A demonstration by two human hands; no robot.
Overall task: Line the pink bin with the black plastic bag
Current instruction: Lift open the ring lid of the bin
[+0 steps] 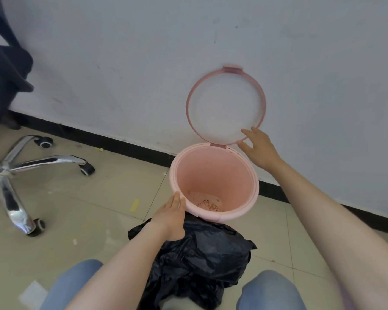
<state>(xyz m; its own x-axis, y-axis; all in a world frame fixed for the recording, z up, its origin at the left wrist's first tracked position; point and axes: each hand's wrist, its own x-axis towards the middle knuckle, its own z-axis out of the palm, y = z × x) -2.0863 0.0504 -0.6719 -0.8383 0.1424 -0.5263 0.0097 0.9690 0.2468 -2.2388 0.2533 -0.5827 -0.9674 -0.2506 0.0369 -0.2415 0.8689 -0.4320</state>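
The pink bin [251, 186] stands on the floor by the wall, with bits of debris on its bottom. Its pink ring [189, 95] is hinged up and leans against the wall. A crumpled black plastic bag [202, 260] lies on the floor just in front of the bin, between my knees. My left hand [169, 217] rests flat against the bin's near left rim, fingers together, above the bag. My right hand [257, 147] is spread open at the ring's lower right edge, fingertips touching or nearly touching it, holding nothing.
An office chair with a chrome star base [11, 168] and castors stands at the left, dark cloth hanging above it. A black skirting strip [126, 143] runs along the white wall. Small scraps of paper lie on the tiled floor [87, 209].
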